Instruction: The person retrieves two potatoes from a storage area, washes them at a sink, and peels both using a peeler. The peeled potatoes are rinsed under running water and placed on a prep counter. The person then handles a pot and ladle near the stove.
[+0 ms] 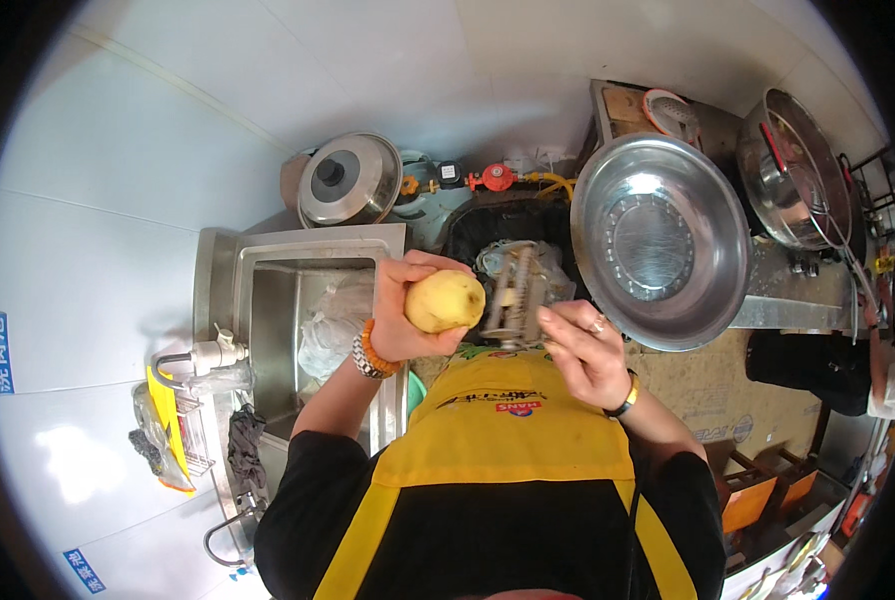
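Observation:
My left hand (pixel 392 330) grips a pale yellow potato (pixel 445 302), which looks peeled and has a dark spot at its end. Just to the right of it, my right hand (pixel 588 351) holds a wide metal peeler (pixel 517 304), blurred by motion. A small gap separates the tool from the potato. Both hands are above the near side of a bin lined with a black bag (pixel 466 221). Crumpled plastic and scraps (pixel 555 271) lie inside it, partly hidden by the peeler.
A steel sink (pixel 275 307) with white plastic bags (pixel 333 330) stands left. At right are a large steel basin (pixel 651 247) and a deep pot (pixel 774 202). A lidded pan (pixel 350 180) sits behind, near a gas regulator (pixel 497 177). A person in black clothing (pixel 807 367) is partly visible at right.

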The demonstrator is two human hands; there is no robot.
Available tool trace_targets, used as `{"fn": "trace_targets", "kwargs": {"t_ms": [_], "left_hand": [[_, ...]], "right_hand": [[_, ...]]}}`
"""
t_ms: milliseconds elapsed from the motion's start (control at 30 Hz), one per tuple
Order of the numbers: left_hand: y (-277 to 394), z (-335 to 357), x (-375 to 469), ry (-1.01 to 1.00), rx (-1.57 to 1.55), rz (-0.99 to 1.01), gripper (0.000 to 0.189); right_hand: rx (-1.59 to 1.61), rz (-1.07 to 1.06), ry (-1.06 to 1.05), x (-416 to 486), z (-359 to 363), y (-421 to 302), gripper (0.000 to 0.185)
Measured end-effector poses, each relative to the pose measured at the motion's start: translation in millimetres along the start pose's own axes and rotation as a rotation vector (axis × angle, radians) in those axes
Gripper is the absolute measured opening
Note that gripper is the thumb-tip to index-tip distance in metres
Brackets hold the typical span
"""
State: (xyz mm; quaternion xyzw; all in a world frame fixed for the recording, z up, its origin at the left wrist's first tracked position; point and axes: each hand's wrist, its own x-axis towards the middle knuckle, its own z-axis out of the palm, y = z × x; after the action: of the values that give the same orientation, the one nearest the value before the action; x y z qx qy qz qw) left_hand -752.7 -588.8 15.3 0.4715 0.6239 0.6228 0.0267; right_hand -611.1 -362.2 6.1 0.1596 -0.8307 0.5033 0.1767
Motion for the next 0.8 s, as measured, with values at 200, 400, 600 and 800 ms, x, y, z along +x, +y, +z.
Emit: {"fn": "trace_targets", "kwargs": {"t_ms": [200, 400, 600, 800], "left_hand": [[8.5, 20.4, -10.3, 0.409, -0.514, -0.234, 0.061], [4.2, 53.3, -17.2, 0.414, -1.005, -0.528, 0.065], [-1.8, 97.4, -37.7, 0.518, -1.093, -0.537, 0.06], [-27.0, 98.9, -67.5, 0.841, -1.307, -0.536, 0.052]], "right_hand": [[0.083, -0.034, 0.031, 3.1, -12.5, -1.9, 0.048], [0.13, -0.024, 0.056, 20.4, -25.4, -9.6, 0.047], [0.183, 0.18, -0.199, 14.9, -26.1, -10.2, 0.044], [0.225, 0.212, -0.172, -31.3, -27.1, 21.8, 0.043]]}}
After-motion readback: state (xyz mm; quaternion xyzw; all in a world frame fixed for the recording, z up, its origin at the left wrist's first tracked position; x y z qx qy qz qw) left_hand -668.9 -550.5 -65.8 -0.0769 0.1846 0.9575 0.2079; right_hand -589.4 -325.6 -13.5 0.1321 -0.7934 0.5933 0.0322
